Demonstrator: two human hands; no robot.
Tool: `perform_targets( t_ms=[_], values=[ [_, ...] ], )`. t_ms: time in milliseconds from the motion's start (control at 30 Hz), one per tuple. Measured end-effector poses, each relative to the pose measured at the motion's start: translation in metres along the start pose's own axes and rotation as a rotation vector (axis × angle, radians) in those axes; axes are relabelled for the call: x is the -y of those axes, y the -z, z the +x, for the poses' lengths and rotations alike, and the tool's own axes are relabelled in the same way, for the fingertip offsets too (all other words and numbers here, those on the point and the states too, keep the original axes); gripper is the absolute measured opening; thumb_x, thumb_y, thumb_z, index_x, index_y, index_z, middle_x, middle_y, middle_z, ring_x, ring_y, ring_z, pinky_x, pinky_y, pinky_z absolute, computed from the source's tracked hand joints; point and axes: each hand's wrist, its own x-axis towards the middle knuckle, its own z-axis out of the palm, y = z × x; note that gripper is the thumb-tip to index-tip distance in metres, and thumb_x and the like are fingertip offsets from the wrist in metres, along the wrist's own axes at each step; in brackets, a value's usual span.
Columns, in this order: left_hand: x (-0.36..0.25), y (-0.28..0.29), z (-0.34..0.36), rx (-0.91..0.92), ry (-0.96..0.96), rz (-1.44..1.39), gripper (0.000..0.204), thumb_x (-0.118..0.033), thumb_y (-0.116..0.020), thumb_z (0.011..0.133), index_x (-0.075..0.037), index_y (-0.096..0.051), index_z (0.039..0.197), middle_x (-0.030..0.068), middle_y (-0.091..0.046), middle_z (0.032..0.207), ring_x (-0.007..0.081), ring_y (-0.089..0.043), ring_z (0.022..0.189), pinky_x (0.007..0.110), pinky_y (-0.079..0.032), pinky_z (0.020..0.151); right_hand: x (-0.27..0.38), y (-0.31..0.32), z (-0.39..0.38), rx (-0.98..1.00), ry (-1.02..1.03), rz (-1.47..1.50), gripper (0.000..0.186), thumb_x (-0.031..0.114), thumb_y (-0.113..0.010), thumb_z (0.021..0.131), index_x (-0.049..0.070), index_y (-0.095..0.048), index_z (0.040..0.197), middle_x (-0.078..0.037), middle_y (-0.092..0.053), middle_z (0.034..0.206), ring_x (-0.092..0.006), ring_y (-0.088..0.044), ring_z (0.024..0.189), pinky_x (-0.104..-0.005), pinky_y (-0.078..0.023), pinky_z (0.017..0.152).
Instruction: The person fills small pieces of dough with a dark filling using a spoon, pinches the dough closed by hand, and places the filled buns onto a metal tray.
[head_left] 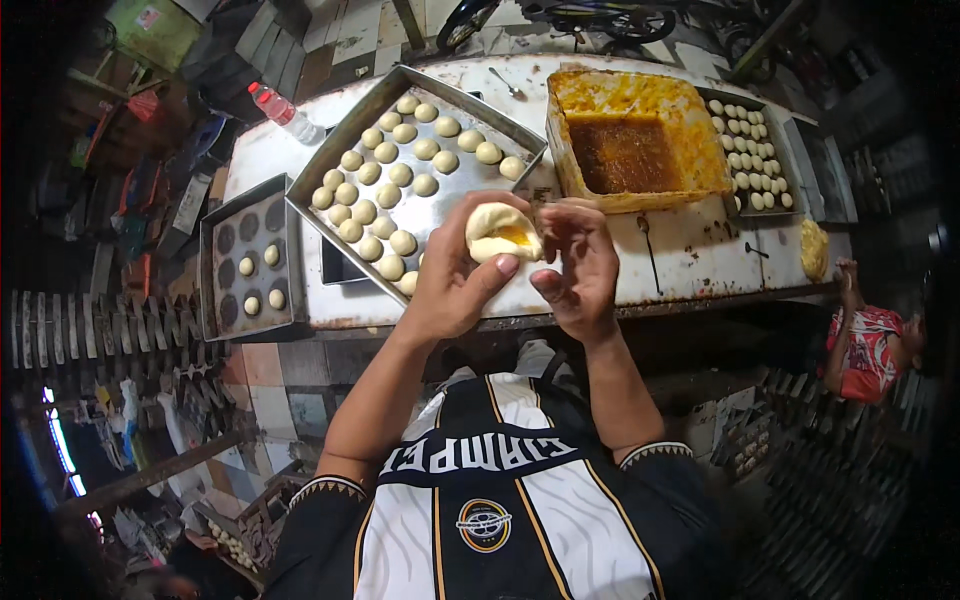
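Observation:
In my left hand (447,285) lies a flattened round of pale dough (490,225), partly folded over, with a bit of yellow filling showing in its opening. The left thumb presses on its near edge and the fingers support it from behind. Close by its right side is my right hand (588,265), fingers curved and thumb apart, slightly blurred, with nothing visible between them. Just beyond, a large metal tray (455,199) carries many dough balls (400,175). A big yellow-smeared tub (655,200) of brownish-orange filling stands behind my right hand.
A smaller tray (290,318) with several dough balls sits at the left. Another full tray (742,208) is at the right. A clear bottle (295,122) and spoon (508,84) lie on the table; another spoon (650,255) lies nearer. A person in red (865,355) is at right.

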Motion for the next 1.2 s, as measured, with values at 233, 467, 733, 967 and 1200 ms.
perform_targets(
  t_ms=[233, 467, 733, 967, 1200],
  values=[
    [-0.047, 0.045, -0.06, -0.13, -0.496, 0.579, 0.036, -0.029, -0.058, 0.1, 0.003, -0.068, 0.114, 0.0202, -0.067, 0.105, 0.0322, -0.067, 0.097, 0.037, -0.052, 0.085, 0.04, -0.109, -0.028, -0.084, -0.08, 0.316, 0.033, 0.024, -0.078, 0.096, 0.003, -0.058, 0.113, -0.004, -0.057, 0.106, -0.0075, -0.058, 0.09, -0.0229, -0.048, 0.079],
    [-0.06, 0.078, -0.107, -0.25, -0.5, 0.302, 0.026, -0.005, -0.07, 0.093, 0.0, -0.072, 0.119, 0.0146, -0.066, 0.108, 0.0224, -0.065, 0.101, 0.032, -0.05, 0.087, 0.084, -0.135, -0.014, 0.141, 0.108, -0.004, 0.027, -0.002, -0.075, 0.089, 0.001, -0.058, 0.11, -0.009, -0.061, 0.109, -0.0127, -0.062, 0.095, -0.0267, -0.051, 0.086],
    [-0.085, 0.078, -0.108, -0.105, 0.188, -0.482, 0.041, -0.021, -0.06, 0.104, 0.001, -0.057, 0.138, 0.0104, -0.057, 0.126, 0.0154, -0.057, 0.116, 0.029, -0.046, 0.1, 0.062, -0.159, -0.028, 0.098, 0.525, -0.374, 0.047, 0.002, -0.083, 0.081, 0.006, -0.055, 0.119, -0.017, -0.066, 0.126, -0.0321, -0.063, 0.117, -0.0416, -0.05, 0.1],
    [-0.064, 0.066, -0.088, 0.039, -0.155, -0.062, 0.052, -0.015, -0.072, 0.097, 0.004, -0.052, 0.142, 0.0134, -0.059, 0.135, 0.0192, -0.059, 0.125, 0.033, -0.048, 0.107, 0.06, -0.128, -0.019, -0.004, 0.5, -0.507, 0.022, 0.011, -0.079, 0.091, 0.004, -0.069, 0.109, -0.013, -0.075, 0.111, -0.0294, -0.066, 0.106, -0.0405, -0.05, 0.097],
    [-0.061, 0.046, -0.059, 0.068, -0.166, 0.318, 0.047, -0.016, -0.07, 0.098, 0.002, -0.057, 0.139, 0.0165, -0.069, 0.115, 0.02, -0.068, 0.102, 0.033, -0.055, 0.088, 0.043, -0.093, -0.023, -0.205, 0.274, -0.413, 0.026, 0.025, -0.079, 0.093, 0.006, -0.075, 0.11, -0.013, -0.06, 0.121, -0.0253, -0.057, 0.118, -0.0371, -0.045, 0.102]
  ],
)
